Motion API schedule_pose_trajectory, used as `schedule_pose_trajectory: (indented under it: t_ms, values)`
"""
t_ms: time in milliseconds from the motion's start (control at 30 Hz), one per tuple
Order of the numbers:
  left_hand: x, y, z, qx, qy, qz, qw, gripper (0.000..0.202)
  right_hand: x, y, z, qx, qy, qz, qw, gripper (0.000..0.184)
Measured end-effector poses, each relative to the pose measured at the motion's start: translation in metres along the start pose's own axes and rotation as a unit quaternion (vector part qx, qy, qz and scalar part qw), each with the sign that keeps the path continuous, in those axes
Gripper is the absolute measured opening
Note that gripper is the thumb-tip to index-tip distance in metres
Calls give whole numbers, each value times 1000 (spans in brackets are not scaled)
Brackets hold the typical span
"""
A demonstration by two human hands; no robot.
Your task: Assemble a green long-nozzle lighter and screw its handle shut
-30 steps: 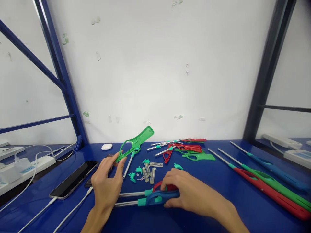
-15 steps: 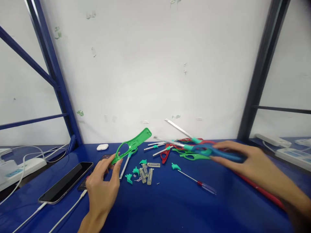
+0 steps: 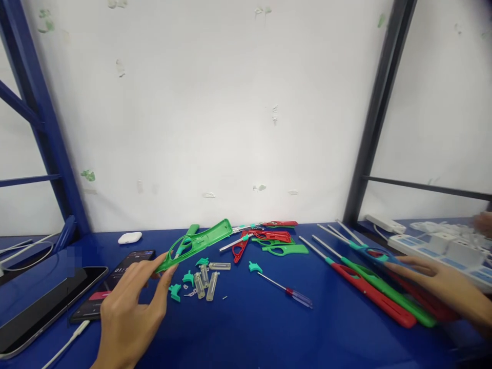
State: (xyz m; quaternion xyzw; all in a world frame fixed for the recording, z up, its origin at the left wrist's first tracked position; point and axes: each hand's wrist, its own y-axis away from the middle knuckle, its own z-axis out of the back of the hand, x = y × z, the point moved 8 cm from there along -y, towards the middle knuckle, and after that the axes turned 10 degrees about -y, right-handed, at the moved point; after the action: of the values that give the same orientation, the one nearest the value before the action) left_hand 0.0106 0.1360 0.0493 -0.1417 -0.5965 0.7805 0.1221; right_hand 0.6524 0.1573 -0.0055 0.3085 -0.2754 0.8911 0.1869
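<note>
My left hand [image 3: 128,307] pinches the near end of a green lighter shell half [image 3: 198,242] and holds it tilted above the blue table [image 3: 246,333]. My right hand [image 3: 442,284] lies at the right with fingers stretched out, fingertips touching a blue long-nosed lighter [image 3: 367,252]. Beside it lie a red lighter [image 3: 369,291] and a green lighter [image 3: 388,289]. Another red one is partly hidden under my right hand. Small teal parts [image 3: 188,278] and clear tubes [image 3: 206,285] lie just right of my left hand.
A small screwdriver [image 3: 286,290] lies mid-table. Red and green shells with metal tubes [image 3: 271,238] are piled by the wall. A phone [image 3: 111,284], tablet [image 3: 34,307] and earbud case [image 3: 129,238] are left. Power strips [image 3: 434,241] are on the far right.
My right hand carried the blue and red lighters from the table's front to the right and laid them by the other long lighters. My view turned right. My left hand kept the green shell.
</note>
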Motion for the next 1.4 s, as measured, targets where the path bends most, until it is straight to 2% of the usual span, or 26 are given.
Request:
schedule_pose_trajectory:
  t_ms: [133,300,467,600,700,800,933,1100,1267,1400]
  values:
    - [1,1,-2,10,2,2,1000,25,-15,-1,-21,55,30,-27,998,48]
    - [2,0,-3,17,2,1,1000,23,1,2,-44,90,62,-12,994,37]
    - [-2,2,-7,37,19,-17,999,22,21,3,-47,99,109,17,989,31]
    - [-3,6,-14,61,31,-28,997,22,40,5,-43,83,133,37,987,31]
    - [-5,8,-21,89,51,-46,994,23,64,9,-46,76,113,70,988,32]
    - [-10,10,-27,128,78,-64,987,22,99,17,-58,89,54,123,987,40]
    - [-16,11,-33,172,104,-78,977,22,151,37,-83,121,-19,189,974,55]
    - [-24,17,-38,217,134,-94,962,22,209,70,-121,187,-65,279,940,46]
    - [-44,32,-35,225,155,-99,957,20,236,93,-148,214,-48,335,916,37]
    - [-66,49,-40,271,179,-116,939,19,253,106,-161,212,0,387,897,29]
